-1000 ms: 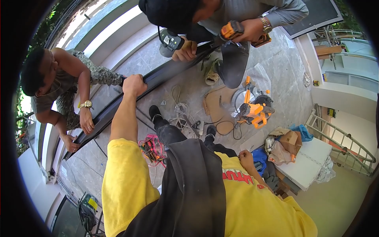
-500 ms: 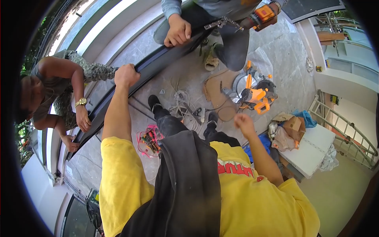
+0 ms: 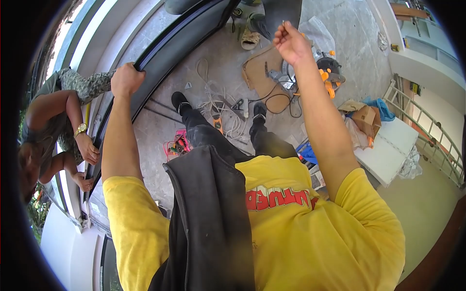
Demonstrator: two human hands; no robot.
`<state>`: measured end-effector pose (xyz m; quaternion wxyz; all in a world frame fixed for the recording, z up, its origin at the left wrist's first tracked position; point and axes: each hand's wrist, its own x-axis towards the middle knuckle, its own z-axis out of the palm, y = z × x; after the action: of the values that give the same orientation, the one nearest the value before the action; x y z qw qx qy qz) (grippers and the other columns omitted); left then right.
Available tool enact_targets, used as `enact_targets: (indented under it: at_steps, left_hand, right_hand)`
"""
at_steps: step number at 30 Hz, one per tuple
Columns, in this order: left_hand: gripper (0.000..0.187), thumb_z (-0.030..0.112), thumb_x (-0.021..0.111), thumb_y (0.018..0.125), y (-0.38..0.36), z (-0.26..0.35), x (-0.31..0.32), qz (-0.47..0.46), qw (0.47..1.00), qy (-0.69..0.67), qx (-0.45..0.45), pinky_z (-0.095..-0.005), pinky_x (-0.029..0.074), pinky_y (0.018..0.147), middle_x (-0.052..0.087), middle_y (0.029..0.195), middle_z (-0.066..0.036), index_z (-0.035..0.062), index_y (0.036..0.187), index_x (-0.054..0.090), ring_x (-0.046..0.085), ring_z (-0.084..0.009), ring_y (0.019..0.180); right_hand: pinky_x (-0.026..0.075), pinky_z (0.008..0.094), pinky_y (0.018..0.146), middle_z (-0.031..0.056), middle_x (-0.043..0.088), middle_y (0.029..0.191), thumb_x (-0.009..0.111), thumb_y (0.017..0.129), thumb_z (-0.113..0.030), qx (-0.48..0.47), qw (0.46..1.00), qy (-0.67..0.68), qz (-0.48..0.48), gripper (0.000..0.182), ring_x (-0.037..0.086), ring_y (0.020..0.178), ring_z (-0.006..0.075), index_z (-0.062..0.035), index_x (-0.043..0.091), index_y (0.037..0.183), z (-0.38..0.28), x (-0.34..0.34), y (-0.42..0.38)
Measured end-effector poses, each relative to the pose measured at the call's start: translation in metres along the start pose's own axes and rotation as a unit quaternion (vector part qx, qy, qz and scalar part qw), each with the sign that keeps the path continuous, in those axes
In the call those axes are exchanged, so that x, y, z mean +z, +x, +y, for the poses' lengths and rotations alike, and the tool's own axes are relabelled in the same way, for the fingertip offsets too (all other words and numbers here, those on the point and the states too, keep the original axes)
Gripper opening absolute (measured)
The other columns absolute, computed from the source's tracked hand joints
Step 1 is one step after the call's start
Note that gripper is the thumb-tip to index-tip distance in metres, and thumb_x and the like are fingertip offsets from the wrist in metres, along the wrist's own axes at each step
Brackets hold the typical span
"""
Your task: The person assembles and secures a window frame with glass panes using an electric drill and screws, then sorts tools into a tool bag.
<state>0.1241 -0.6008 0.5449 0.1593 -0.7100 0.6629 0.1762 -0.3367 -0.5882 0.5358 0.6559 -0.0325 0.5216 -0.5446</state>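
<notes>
My left hand [image 3: 127, 80] is wrapped round the edge of a long black metal frame piece [image 3: 162, 65], which slants from the lower left to the top of the head view. My right hand [image 3: 293, 46] is raised in front of me, palm partly up. Its thumb and forefinger pinch together at the tips, where a tiny pale thing just shows, too small to name. Lower along the frame, a co-worker's two hands [image 3: 88, 149] rest on it. A second person's legs [image 3: 281, 17] show at the top.
Behind my right hand stands an orange and black power saw [image 3: 331, 72], beside cardboard [image 3: 267, 77]. Pale cables [image 3: 223, 114] tangle on the floor near my feet. A pink tool basket [image 3: 179, 144] lies by my leg. A ladder [image 3: 427, 133] leans at the right, near a white board [image 3: 391, 150].
My right hand has risen and moved forward from near my waist. My left hand still grips the frame, now further left in view. The second person's hands and drill have left the view.
</notes>
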Motion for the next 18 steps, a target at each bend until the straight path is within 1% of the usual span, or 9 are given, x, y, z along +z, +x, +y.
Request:
enact_targets:
  at_steps: [5, 12, 16, 18]
  left_hand:
    - [0.039, 0.035, 0.065, 0.077, 0.0044, -0.0037, 0.0048, 0.002, 1.0, 0.006, 0.005, -0.0471, 0.055, 0.087, 0.071, 0.099, -0.023, 0.0049, 0.101, 0.072, 0.069, -0.039, 0.096]
    - [0.04, 0.034, 0.065, 0.076, 0.0024, -0.0001, 0.0014, 0.001, 1.0, 0.02, -0.003, -0.0475, 0.055, 0.087, 0.072, 0.1, -0.022, 0.0065, 0.104, 0.073, 0.069, -0.039, 0.096]
    - [0.039, 0.033, 0.065, 0.076, 0.0018, -0.0004, 0.0027, 0.0, 1.0, 0.008, -0.01, -0.0472, 0.055, 0.087, 0.072, 0.1, -0.022, 0.0066, 0.104, 0.073, 0.069, -0.0389, 0.096]
    - [0.038, 0.033, 0.064, 0.077, 0.0009, -0.0004, 0.0028, 0.01, 1.0, 0.005, 0.001, -0.0469, 0.055, 0.087, 0.072, 0.1, -0.022, 0.0063, 0.103, 0.073, 0.069, -0.0387, 0.096]
  right_hand:
    - [0.049, 0.0353, 0.071, 0.0055, 0.063, 0.09, 0.067, 0.096, -0.019, -0.014, 1.0, 0.027, 0.008, 0.013, 0.06, 0.079, 0.0197, -0.0066, 0.064, 0.099, -0.0073, 0.0098, -0.0033]
    - [0.049, 0.0342, 0.071, 0.0051, 0.062, 0.089, 0.066, 0.097, -0.02, 0.0, 0.999, 0.041, 0.003, 0.014, 0.058, 0.08, 0.0191, -0.0064, 0.063, 0.098, -0.0073, 0.0081, -0.0089]
    - [0.048, 0.0337, 0.071, 0.0047, 0.061, 0.089, 0.065, 0.098, -0.021, 0.004, 0.998, 0.058, 0.0, 0.015, 0.058, 0.079, 0.0185, -0.0064, 0.062, 0.097, -0.0066, 0.0116, -0.0064]
    - [0.048, 0.0336, 0.071, 0.0047, 0.06, 0.089, 0.065, 0.098, -0.021, 0.007, 0.998, 0.058, -0.008, 0.015, 0.057, 0.079, 0.0183, -0.0063, 0.061, 0.098, -0.0058, 0.0122, -0.0044]
